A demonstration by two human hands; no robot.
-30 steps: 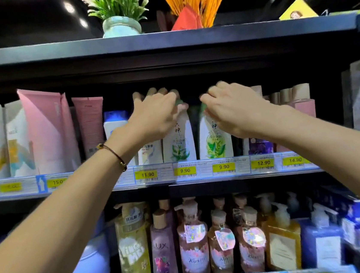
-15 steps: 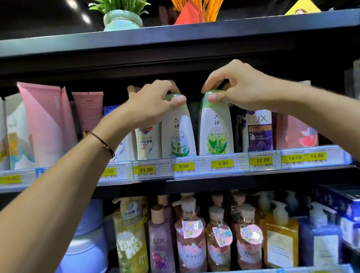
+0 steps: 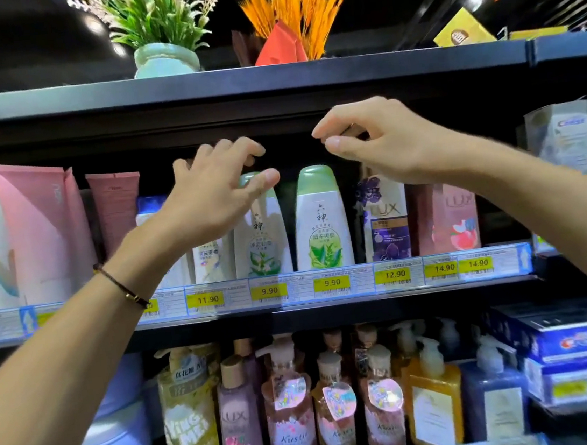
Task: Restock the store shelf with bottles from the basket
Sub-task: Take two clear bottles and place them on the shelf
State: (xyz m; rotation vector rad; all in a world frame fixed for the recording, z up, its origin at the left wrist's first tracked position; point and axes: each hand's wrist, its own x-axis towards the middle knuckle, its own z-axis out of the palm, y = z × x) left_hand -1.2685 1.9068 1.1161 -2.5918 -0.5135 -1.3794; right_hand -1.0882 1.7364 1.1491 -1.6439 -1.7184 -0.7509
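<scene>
Lifting off the green-capped bottles (image 3: 321, 219) gripped before, left hand (image 3: 215, 194) and right hand (image 3: 385, 146) hover empty, loose-fingered.

Dim top, ceiling-spot glare, wide-angle edge warp, slight blur.

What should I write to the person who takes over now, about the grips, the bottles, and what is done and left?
Left grip: loose, holds nothing, in front of the left green-capped bottle.
Right grip: loosely curled, holds nothing, above the right green-capped bottle.
Both bottles stand upright on the middle shelf, over the 9.90 tags.
Done: these two are placed.
To do: basket is out of view; check it for more bottles.
</scene>
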